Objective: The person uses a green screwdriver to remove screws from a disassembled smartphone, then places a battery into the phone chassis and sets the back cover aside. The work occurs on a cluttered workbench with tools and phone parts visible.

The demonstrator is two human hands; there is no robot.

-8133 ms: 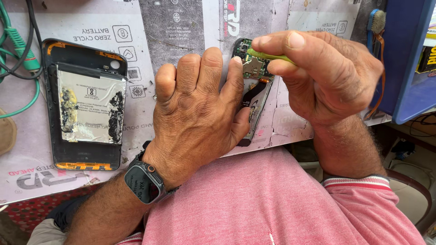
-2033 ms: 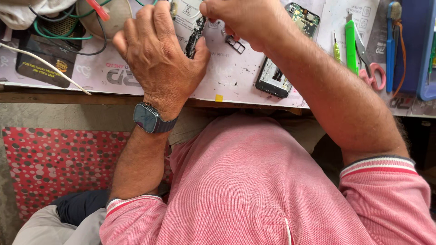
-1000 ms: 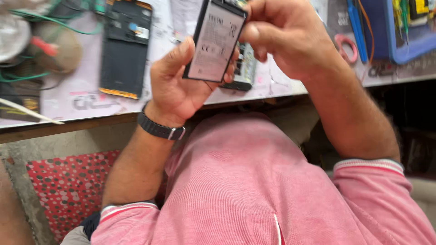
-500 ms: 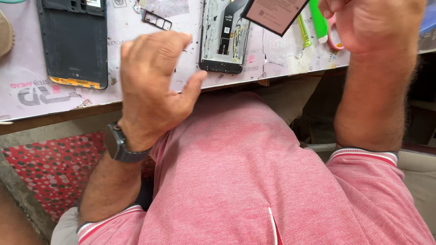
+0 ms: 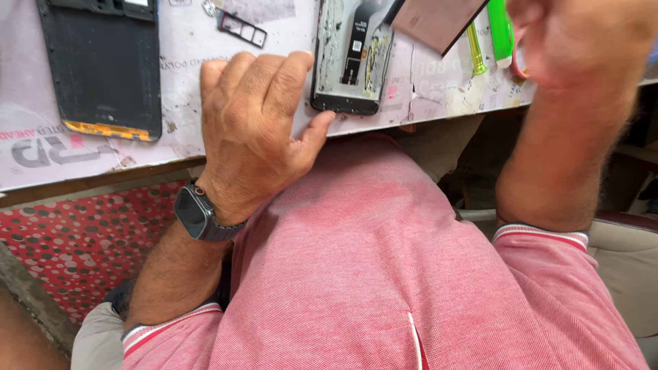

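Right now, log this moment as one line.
left hand: beside opened phone | right hand: holding flat panel | black back cover: on bench

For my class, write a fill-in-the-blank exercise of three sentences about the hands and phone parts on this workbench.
1. The left hand rests on the bench edge, and its thumb touches the opened phone body; its wrist wears a ____.
2. The black back cover lies to the ____ of the left hand in the picture.
3. The screwdriver beside the right hand has a ____ handle.

Missing words: watch; left; green
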